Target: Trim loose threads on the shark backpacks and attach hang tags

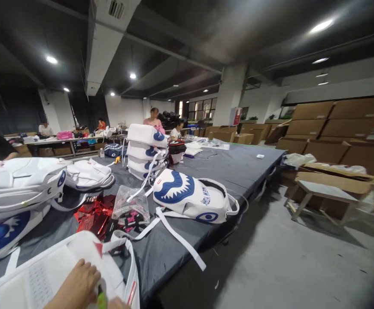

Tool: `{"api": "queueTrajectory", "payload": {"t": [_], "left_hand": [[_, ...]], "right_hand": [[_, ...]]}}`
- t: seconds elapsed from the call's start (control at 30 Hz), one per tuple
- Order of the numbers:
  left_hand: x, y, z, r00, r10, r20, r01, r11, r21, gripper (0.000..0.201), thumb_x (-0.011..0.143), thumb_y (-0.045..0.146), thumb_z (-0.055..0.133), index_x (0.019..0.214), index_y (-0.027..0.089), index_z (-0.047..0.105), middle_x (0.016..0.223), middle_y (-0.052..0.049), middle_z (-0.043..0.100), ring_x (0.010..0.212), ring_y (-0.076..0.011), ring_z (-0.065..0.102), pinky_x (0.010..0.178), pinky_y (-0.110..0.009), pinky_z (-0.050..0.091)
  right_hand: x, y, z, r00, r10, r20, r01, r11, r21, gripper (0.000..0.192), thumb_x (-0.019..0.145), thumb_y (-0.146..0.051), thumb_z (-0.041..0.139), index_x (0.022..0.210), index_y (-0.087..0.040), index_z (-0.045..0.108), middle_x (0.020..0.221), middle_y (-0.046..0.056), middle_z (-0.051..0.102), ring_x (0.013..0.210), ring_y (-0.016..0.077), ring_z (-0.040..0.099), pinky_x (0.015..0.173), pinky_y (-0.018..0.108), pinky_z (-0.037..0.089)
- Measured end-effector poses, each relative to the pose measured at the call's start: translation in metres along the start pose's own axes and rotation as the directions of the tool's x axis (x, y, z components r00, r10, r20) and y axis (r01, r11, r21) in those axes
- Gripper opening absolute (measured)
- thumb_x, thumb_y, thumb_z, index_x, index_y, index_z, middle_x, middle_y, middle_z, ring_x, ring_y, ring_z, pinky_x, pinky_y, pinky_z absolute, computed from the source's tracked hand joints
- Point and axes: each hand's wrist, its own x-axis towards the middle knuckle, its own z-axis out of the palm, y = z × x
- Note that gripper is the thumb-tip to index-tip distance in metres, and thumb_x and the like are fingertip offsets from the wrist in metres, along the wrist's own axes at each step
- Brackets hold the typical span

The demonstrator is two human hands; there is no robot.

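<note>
A white backpack [74,251] lies at the bottom left, its padded, perforated panel facing up. My left hand [80,281] rests on it with the fingers curled in against the fabric; what lies under the fingertips is hidden. My right hand [117,304] shows only in part at the bottom edge, blurred. It appears closed around a small green-handled tool [101,299] with a dark tip, close to my left fingers. The tool's exact kind is not clear. A white strap [132,266] loops along the backpack's right side.
On the grey-covered table [238,167] lie a white backpack with blue shark print [187,193], stacked white backpacks [144,150], more backpacks [19,184], red foil pieces [96,214] and a clear plastic bag [130,201]. Cartons [328,124] and a stool [325,191] stand right. Several people sit farther back.
</note>
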Motion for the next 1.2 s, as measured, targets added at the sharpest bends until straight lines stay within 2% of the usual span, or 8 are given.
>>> {"api": "queueTrajectory", "payload": {"t": [0.1, 0.2, 0.33, 0.47, 0.6, 0.73, 1.03, 1.2], "left_hand": [[-0.020, 0.006, -0.001, 0.980, 0.001, -0.201, -0.006, 1.000, -0.023, 0.017, 0.082, 0.012, 0.060, 0.094, 0.015, 0.071, 0.098, -0.012, 0.069, 0.100, -0.0303, 0.062, 0.098, -0.051, 0.042], [-0.033, 0.005, 0.003, 0.932, 0.041, -0.360, -0.084, 0.991, -0.105, 0.016, 0.083, 0.017, 0.067, 0.099, 0.017, 0.069, 0.108, -0.011, 0.067, 0.111, -0.0279, 0.059, 0.111, -0.055, 0.034], [-0.033, -0.004, 0.020, 0.891, -0.077, -0.447, -0.027, 0.975, -0.222, 0.020, 0.079, 0.025, 0.076, 0.095, 0.017, 0.068, 0.131, -0.014, 0.058, 0.139, -0.0380, 0.039, 0.114, -0.070, 0.021], [-0.032, -0.007, 0.036, 0.863, -0.065, -0.501, -0.103, 0.948, -0.300, 0.021, 0.082, 0.033, 0.073, 0.095, 0.019, 0.066, 0.126, -0.012, 0.060, 0.140, -0.0361, 0.037, 0.115, -0.072, 0.015], [-0.029, -0.011, 0.053, 0.786, -0.033, -0.617, -0.209, 0.925, -0.316, 0.025, 0.093, 0.043, 0.059, 0.091, 0.019, 0.064, 0.120, -0.010, 0.062, 0.137, -0.0300, 0.040, 0.120, -0.064, 0.007], [-0.024, -0.014, 0.065, 0.727, -0.020, -0.687, -0.258, 0.919, -0.299, 0.028, 0.096, 0.045, 0.053, 0.088, 0.019, 0.062, 0.118, -0.008, 0.062, 0.137, -0.0271, 0.041, 0.123, -0.057, 0.002], [-0.022, -0.015, 0.068, 0.765, -0.025, -0.643, -0.238, 0.918, -0.317, 0.022, 0.095, 0.040, 0.054, 0.088, 0.021, 0.062, 0.121, -0.007, 0.062, 0.139, -0.0264, 0.039, 0.124, -0.057, -0.002], [-0.023, -0.014, 0.067, 0.765, -0.021, -0.644, -0.236, 0.921, -0.310, 0.020, 0.094, 0.039, 0.056, 0.089, 0.021, 0.062, 0.121, -0.007, 0.062, 0.138, -0.0269, 0.040, 0.124, -0.057, -0.002]], "right_hand": [[-0.009, 0.001, 0.010, 0.997, 0.082, 0.013, -0.083, 0.988, 0.134, 0.026, 0.097, -0.036, 0.057, 0.118, -0.021, 0.063, 0.111, 0.007, 0.067, 0.095, 0.0187, 0.065, 0.082, 0.035, 0.056], [-0.013, 0.001, 0.014, 0.962, 0.215, -0.167, -0.140, 0.917, 0.373, 0.025, 0.093, -0.040, 0.058, 0.108, -0.021, 0.065, 0.096, 0.007, 0.070, 0.088, 0.0193, 0.068, 0.075, 0.030, 0.056], [-0.002, 0.005, 0.014, 0.923, 0.371, -0.105, -0.261, 0.801, 0.538, 0.038, 0.092, -0.048, 0.058, 0.115, -0.018, 0.061, 0.084, 0.004, 0.070, 0.073, 0.0161, 0.067, 0.063, 0.027, 0.054], [0.012, -0.005, 0.008, 0.890, 0.453, -0.050, -0.338, 0.730, 0.595, 0.034, 0.087, -0.048, 0.065, 0.101, -0.018, 0.057, 0.070, -0.002, 0.064, 0.055, 0.0116, 0.059, 0.052, 0.023, 0.048], [0.030, -0.011, 0.008, 0.865, 0.476, -0.158, -0.331, 0.778, 0.535, 0.032, 0.083, -0.047, 0.069, 0.088, -0.019, 0.055, 0.060, -0.006, 0.056, 0.047, 0.0094, 0.050, 0.047, 0.021, 0.041], [0.041, -0.007, 0.012, 0.880, 0.468, -0.079, -0.376, 0.789, 0.486, 0.032, 0.088, -0.049, 0.061, 0.091, -0.017, 0.059, 0.053, -0.005, 0.054, 0.044, 0.0108, 0.050, 0.044, 0.022, 0.039], [0.043, 0.002, 0.018, 0.897, 0.434, -0.085, -0.370, 0.843, 0.391, 0.031, 0.088, -0.047, 0.064, 0.086, -0.017, 0.064, 0.056, -0.004, 0.056, 0.045, 0.0109, 0.051, 0.046, 0.024, 0.041], [0.047, -0.002, 0.018, 0.903, 0.422, -0.083, -0.369, 0.860, 0.353, 0.031, 0.088, -0.047, 0.062, 0.084, -0.017, 0.063, 0.056, -0.003, 0.056, 0.046, 0.0112, 0.050, 0.047, 0.025, 0.041]]}}
